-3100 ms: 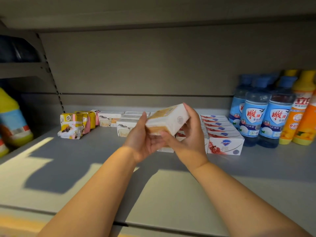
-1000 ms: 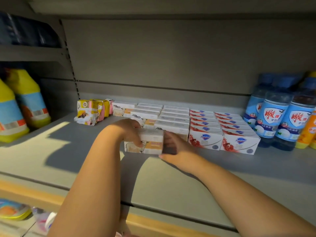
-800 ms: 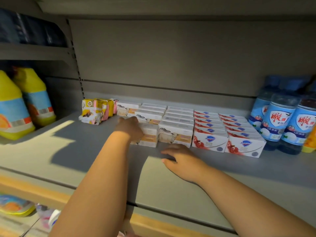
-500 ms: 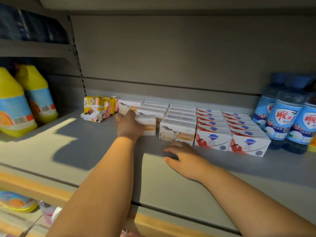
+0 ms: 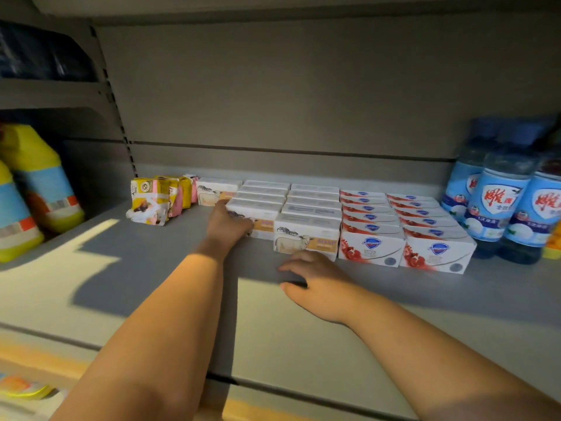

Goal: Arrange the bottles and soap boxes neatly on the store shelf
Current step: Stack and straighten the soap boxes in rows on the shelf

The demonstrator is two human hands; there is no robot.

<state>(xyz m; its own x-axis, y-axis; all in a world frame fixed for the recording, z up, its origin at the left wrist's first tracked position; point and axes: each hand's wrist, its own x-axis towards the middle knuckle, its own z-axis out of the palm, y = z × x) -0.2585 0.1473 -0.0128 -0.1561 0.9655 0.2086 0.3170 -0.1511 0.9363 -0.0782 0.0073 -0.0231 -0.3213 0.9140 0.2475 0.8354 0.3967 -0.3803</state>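
White soap boxes with an orange stripe stand in two rows on the grey shelf. My left hand presses against the front left of the foremost box of the left row, which sits a little behind the front box of the right row. My right hand rests on the shelf just in front of that box and holds nothing. Two rows of red and white soap boxes follow on the right, then blue bottles.
Yellow and pink wrapped soap bars lie at the left end of the rows. Big yellow bottles stand on the neighbouring shelf to the left. An orange bottle peeks in at the right edge. The shelf's front lip runs below my forearms.
Both hands lowered the white and orange box onto the shelf. The right hand let go and settled on the shelf, while the left hand slid the box back into the left row.
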